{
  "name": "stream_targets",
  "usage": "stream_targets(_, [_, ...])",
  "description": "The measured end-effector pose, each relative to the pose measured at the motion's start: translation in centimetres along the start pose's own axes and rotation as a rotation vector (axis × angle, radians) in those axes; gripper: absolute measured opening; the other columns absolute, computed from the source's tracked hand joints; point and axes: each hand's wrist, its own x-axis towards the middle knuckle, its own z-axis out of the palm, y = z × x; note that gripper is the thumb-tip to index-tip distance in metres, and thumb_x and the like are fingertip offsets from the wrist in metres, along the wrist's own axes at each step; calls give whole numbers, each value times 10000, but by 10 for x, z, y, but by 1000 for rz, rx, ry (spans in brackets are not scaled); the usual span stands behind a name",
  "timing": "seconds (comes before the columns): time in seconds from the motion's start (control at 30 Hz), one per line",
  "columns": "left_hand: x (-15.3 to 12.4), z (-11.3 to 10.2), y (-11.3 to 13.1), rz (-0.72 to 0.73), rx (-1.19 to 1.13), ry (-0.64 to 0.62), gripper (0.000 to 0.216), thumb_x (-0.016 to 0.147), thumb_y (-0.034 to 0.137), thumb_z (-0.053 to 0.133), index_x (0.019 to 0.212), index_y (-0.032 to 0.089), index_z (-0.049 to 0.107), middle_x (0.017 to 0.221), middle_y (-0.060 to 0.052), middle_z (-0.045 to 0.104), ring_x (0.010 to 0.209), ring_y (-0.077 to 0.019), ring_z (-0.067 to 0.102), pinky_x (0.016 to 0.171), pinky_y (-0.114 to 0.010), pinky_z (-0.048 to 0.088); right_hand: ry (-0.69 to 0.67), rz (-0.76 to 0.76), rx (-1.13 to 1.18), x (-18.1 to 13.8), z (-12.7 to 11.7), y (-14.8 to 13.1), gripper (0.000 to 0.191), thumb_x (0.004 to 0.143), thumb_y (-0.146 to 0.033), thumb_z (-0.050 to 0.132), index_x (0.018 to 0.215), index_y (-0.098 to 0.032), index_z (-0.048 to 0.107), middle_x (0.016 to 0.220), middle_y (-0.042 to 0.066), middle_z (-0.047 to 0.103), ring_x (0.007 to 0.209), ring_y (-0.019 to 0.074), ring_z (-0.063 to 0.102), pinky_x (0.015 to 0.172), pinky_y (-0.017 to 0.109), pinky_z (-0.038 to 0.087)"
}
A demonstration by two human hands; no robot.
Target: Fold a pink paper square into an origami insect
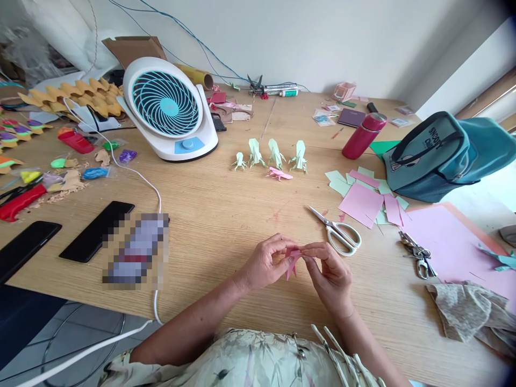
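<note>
Folding is under way: the left hand (264,264) and the right hand (330,271) each pinch the pink paper (293,259) between thumb and fingertips. Both grips are closed on it and hold it just above the table (226,215), close to the person's body. The paper tapers to a point hanging below the grip, so it appears partly shaped, not finished.

Beyond the grip stand four green figures (275,153), with one pink figure (279,173) lying just in front of them; these look complete. Scissors (338,232) lie just right of the grip. Farther right lie cut sheets (360,203), pink and green, judged to be stock left to fold.

Readable writing: the bag (433,153) beyond the sheets bears "SNOOPY". The line under it cannot be read in full.
</note>
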Motion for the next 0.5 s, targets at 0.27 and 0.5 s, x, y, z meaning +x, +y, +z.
stream_targets(0.27, [1, -1, -6, 22, 32, 43, 161, 903, 130, 585, 977, 148, 727, 1004, -95, 688, 961, -188, 658, 873, -294, 524, -53, -94, -59, 2, 1, -6, 284, 862, 9, 610, 989, -239, 665, 938, 47, 706, 850, 193, 687, 738, 339, 550])
stream_targets(0.5, [1, 0, -7, -35, -71, 50, 219, 950, 221, 581, 1073, 173, 756, 1164, -118, 703, 1096, -210, 664, 962, -316, 520, -90, -181, -125, 2, 2, -7, 317, 860, 48, 597, 1025, -220, 630, 975, 62, 685, 883, 177, 669, 741, 321, 549])
